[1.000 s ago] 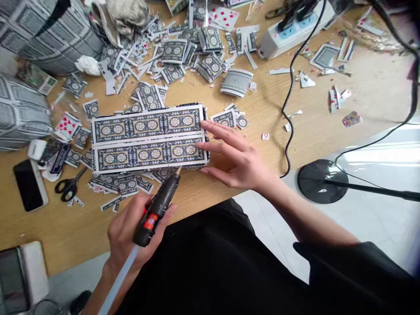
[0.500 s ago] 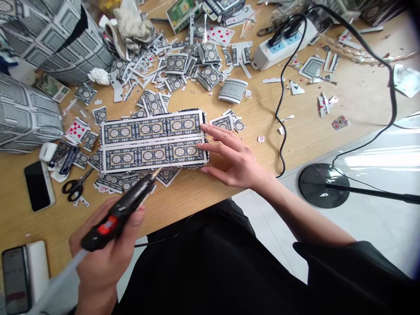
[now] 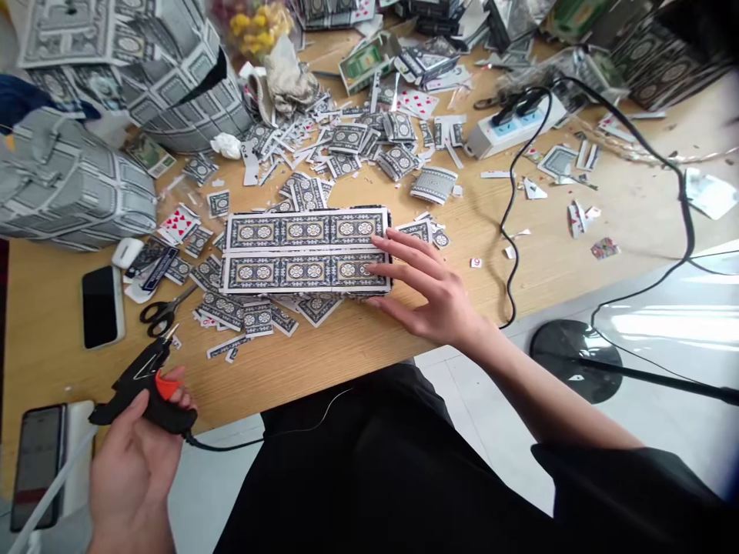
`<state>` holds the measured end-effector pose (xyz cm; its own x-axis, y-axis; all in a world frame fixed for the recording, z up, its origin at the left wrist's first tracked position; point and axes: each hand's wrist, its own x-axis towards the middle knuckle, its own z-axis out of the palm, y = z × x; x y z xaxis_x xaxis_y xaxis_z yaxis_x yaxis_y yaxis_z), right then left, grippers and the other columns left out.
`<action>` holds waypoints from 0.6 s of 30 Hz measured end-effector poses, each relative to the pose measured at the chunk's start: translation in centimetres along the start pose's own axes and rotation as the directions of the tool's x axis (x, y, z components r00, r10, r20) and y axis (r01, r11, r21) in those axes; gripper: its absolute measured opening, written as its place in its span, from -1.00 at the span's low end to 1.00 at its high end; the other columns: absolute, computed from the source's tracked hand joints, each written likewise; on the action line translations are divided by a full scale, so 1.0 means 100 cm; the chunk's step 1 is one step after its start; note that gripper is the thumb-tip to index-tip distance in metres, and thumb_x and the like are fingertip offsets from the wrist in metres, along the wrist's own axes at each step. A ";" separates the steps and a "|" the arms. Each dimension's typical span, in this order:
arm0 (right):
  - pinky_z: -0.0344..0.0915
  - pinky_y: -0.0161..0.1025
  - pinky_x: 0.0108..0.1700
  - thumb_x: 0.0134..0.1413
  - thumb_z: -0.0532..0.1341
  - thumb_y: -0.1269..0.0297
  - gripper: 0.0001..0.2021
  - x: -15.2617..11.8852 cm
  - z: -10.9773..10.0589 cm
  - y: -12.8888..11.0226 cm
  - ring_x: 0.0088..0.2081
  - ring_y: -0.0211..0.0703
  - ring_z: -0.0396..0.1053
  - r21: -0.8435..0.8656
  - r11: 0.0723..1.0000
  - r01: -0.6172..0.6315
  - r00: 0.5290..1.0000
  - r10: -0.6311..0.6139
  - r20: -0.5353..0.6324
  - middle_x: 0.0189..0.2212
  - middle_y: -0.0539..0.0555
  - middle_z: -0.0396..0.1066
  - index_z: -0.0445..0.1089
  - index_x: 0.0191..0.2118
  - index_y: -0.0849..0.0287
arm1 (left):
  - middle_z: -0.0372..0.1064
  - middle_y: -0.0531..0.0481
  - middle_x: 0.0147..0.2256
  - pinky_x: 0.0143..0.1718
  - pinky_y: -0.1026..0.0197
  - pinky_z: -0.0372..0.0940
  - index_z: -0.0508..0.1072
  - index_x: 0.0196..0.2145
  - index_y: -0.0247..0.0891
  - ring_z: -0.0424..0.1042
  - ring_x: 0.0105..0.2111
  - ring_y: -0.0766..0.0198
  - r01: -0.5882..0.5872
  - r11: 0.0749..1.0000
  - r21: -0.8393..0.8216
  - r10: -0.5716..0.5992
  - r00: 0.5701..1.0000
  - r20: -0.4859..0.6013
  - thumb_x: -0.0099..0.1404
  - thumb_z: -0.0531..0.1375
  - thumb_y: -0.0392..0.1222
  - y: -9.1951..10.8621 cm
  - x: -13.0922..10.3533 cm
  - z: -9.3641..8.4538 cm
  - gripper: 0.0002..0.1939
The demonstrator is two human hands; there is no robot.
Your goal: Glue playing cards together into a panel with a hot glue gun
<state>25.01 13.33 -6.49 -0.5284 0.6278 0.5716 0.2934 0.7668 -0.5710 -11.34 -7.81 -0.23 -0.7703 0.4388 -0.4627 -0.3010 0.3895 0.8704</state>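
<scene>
My left hand (image 3: 142, 454) is closed around a black hot glue gun (image 3: 147, 388) with an orange trigger, its metal tip pointing up near the scissors (image 3: 165, 312). A pale glue stick (image 3: 55, 488) trails from the gun's back end. My right hand (image 3: 430, 288) rests with fingers spread on the right end of a rectangular panel of playing cards (image 3: 305, 250), its thumb at the near edge. The panel shows two rows of blue patterned card backs and lies on loose cards. Below it are cut card pieces (image 3: 257, 319).
Card scraps (image 3: 346, 138) litter the table behind the panel. Woven card baskets (image 3: 75, 181) stand at the left, near a phone (image 3: 101, 306). Another phone (image 3: 38, 465) lies at the front left. At the right are a power strip (image 3: 513, 127), a black cable (image 3: 505, 223) and a round lamp base (image 3: 571, 362).
My left hand has drawn the glue gun away from the panel's near edge, leftward, and turned it. My right hand stays on the panel. The view has shifted.
</scene>
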 end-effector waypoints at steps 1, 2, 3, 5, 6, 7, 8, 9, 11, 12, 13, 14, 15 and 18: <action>0.38 0.36 0.45 0.30 0.47 0.25 -0.55 0.001 0.001 0.000 0.47 0.24 0.33 -0.001 1.000 -0.001 1.000 0.001 0.003 0.39 0.22 0.43 0.49 0.25 0.05 | 0.53 0.00 -0.29 -0.37 0.36 0.49 0.68 -0.25 -0.19 0.33 -0.32 0.27 0.004 1.000 -0.016 -0.004 1.000 -0.009 0.08 0.49 0.06 -0.001 0.003 -0.005 -0.65; 0.38 0.36 0.44 0.30 0.47 0.26 -0.56 0.002 0.001 -0.001 0.46 0.24 0.34 -0.003 1.000 -0.004 1.000 0.004 0.004 0.39 0.21 0.44 0.50 0.24 0.04 | 0.56 0.00 -0.26 -0.35 0.37 0.50 0.69 -0.22 -0.18 0.34 -0.31 0.27 0.009 1.000 -0.029 -0.010 1.000 -0.017 0.10 0.50 0.08 -0.003 0.007 -0.009 -0.64; 0.39 0.37 0.43 0.30 0.47 0.26 -0.56 0.003 0.001 -0.001 0.45 0.25 0.35 -0.004 1.000 -0.007 1.000 0.007 0.006 0.38 0.20 0.45 0.51 0.24 0.03 | 0.60 0.00 -0.22 -0.34 0.38 0.51 0.70 -0.19 -0.17 0.36 -0.29 0.27 0.011 0.999 -0.041 -0.012 1.000 -0.028 0.12 0.50 0.11 -0.005 0.011 -0.013 -0.62; 0.41 0.38 0.41 0.30 0.46 0.27 -0.57 0.004 0.002 -0.003 0.44 0.26 0.37 -0.007 1.000 -0.010 1.000 0.010 0.005 0.36 0.21 0.48 0.52 0.24 0.03 | 0.65 -0.02 -0.12 -0.30 0.41 0.52 0.70 -0.17 -0.19 0.41 -0.26 0.29 0.012 0.998 -0.063 -0.015 0.999 -0.050 0.12 0.52 0.16 -0.009 0.020 -0.019 -0.56; 0.42 0.38 0.41 0.30 0.46 0.28 -0.57 0.005 0.002 -0.004 0.43 0.26 0.38 -0.008 1.000 -0.009 1.000 0.009 0.003 0.34 0.21 0.49 0.52 0.24 0.04 | 0.67 -0.03 -0.09 -0.28 0.41 0.53 0.69 -0.17 -0.20 0.44 -0.24 0.29 0.014 0.998 -0.068 -0.018 0.998 -0.060 0.12 0.53 0.18 -0.010 0.024 -0.021 -0.54; 0.43 0.38 0.40 0.30 0.46 0.28 -0.57 0.005 0.003 -0.004 0.42 0.26 0.39 -0.007 1.000 -0.007 1.000 0.007 0.001 0.33 0.22 0.51 0.53 0.23 0.05 | 0.68 -0.04 -0.08 -0.26 0.40 0.54 0.69 -0.18 -0.21 0.48 -0.23 0.27 0.020 0.998 -0.065 -0.025 0.998 -0.064 0.11 0.54 0.20 -0.011 0.028 -0.023 -0.51; 0.44 0.37 0.39 0.29 0.46 0.29 -0.57 0.005 0.003 -0.005 0.41 0.26 0.40 -0.006 1.000 -0.004 1.000 0.004 -0.001 0.31 0.21 0.53 0.53 0.24 0.05 | 0.68 -0.05 -0.11 -0.25 0.38 0.56 0.69 -0.18 -0.23 0.52 -0.22 0.25 0.031 0.998 -0.051 -0.034 0.998 -0.061 0.09 0.54 0.24 -0.012 0.030 -0.025 -0.47; 0.45 0.36 0.39 0.29 0.46 0.30 -0.56 0.005 0.003 -0.006 0.41 0.25 0.41 -0.004 1.000 -0.001 1.000 0.001 -0.003 0.29 0.20 0.55 0.53 0.24 0.05 | 0.68 -0.05 -0.16 -0.26 0.35 0.56 0.68 -0.18 -0.24 0.55 -0.23 0.23 0.038 0.999 -0.032 -0.040 0.998 -0.055 0.07 0.54 0.27 -0.012 0.032 -0.026 -0.43; 0.46 0.35 0.39 0.28 0.47 0.33 -0.54 0.005 0.004 -0.007 0.40 0.24 0.43 -0.001 1.000 0.000 1.000 0.000 -0.007 0.27 0.18 0.57 0.52 0.25 0.04 | 0.67 -0.04 -0.24 -0.28 0.30 0.58 0.66 -0.20 -0.27 0.57 -0.28 0.21 0.032 0.999 0.018 -0.031 0.998 -0.050 0.06 0.53 0.32 -0.012 0.032 -0.027 -0.39; 0.46 0.35 0.39 0.28 0.47 0.34 -0.53 0.004 0.005 -0.008 0.40 0.24 0.43 -0.001 1.000 -0.001 1.000 0.001 -0.009 0.26 0.17 0.58 0.52 0.26 0.03 | 0.67 -0.04 -0.25 -0.29 0.27 0.58 0.65 -0.21 -0.28 0.58 -0.30 0.22 0.017 0.999 0.043 -0.015 0.999 -0.051 0.09 0.52 0.33 -0.012 0.031 -0.027 -0.40; 0.46 0.35 0.39 0.27 0.47 0.36 -0.52 0.004 0.005 -0.008 0.39 0.25 0.43 -0.003 1.000 -0.004 1.000 0.004 -0.014 0.26 0.17 0.58 0.52 0.26 0.02 | 0.67 -0.05 -0.25 -0.29 0.25 0.58 0.64 -0.22 -0.29 0.57 -0.32 0.22 0.000 0.998 0.066 0.004 0.999 -0.049 0.13 0.50 0.31 -0.012 0.029 -0.027 -0.42; 0.47 0.34 0.39 0.26 0.48 0.37 -0.51 0.004 0.006 -0.008 0.39 0.26 0.44 -0.004 1.000 -0.008 1.000 0.008 -0.017 0.26 0.16 0.58 0.52 0.27 0.01 | 0.66 -0.05 -0.25 -0.32 0.23 0.57 0.63 -0.22 -0.29 0.57 -0.34 0.22 -0.020 0.996 0.082 0.024 0.999 -0.047 0.16 0.49 0.30 -0.012 0.028 -0.028 -0.44; 0.47 0.35 0.39 0.25 0.48 0.37 -0.50 0.003 0.006 -0.008 0.38 0.27 0.45 -0.004 1.000 -0.015 1.000 0.014 -0.020 0.25 0.15 0.58 0.52 0.27 -0.01 | 0.66 -0.04 -0.25 -0.37 0.22 0.55 0.63 -0.20 -0.29 0.57 -0.36 0.21 -0.041 0.995 0.087 0.044 0.998 -0.042 0.18 0.47 0.30 -0.013 0.027 -0.029 -0.44; 0.47 0.36 0.39 0.23 0.49 0.38 -0.48 0.003 0.008 -0.007 0.37 0.32 0.46 -0.001 1.000 -0.017 1.000 0.017 -0.022 0.26 0.14 0.58 0.53 0.27 -0.03 | 0.61 0.00 -0.32 -0.58 0.25 0.39 0.62 -0.14 -0.29 0.53 -0.42 0.21 -0.090 0.994 0.064 0.094 0.994 -0.050 0.14 0.44 0.40 -0.017 0.027 -0.035 -0.34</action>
<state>24.03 12.85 -6.38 -0.5058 0.6432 0.5748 0.3031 0.7564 -0.5796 -14.92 -10.11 -2.34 -0.8222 0.4323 -0.3702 -0.1936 0.3992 0.8962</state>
